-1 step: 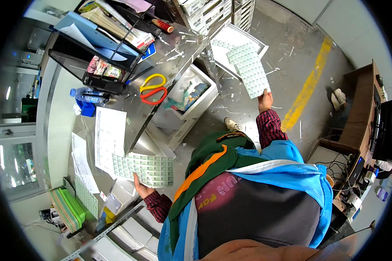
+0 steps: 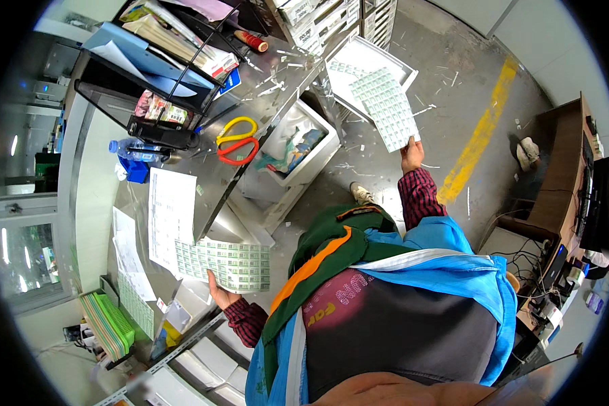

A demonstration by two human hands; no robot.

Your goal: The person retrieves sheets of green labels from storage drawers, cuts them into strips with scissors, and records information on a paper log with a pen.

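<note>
My left hand holds a green-and-white label sheet flat, its far end resting over the edge of the metal table. My right hand is stretched out over the floor and grips a second label sheet by its lower corner. That sheet hangs above a white tray on the floor that has more labels in it. Both sleeves are red plaid.
On the table lie yellow and red scissors, white paper sheets, a water bottle and a black wire rack with papers. A white bin with scraps stands beside the table. A yellow floor line and a desk are to the right.
</note>
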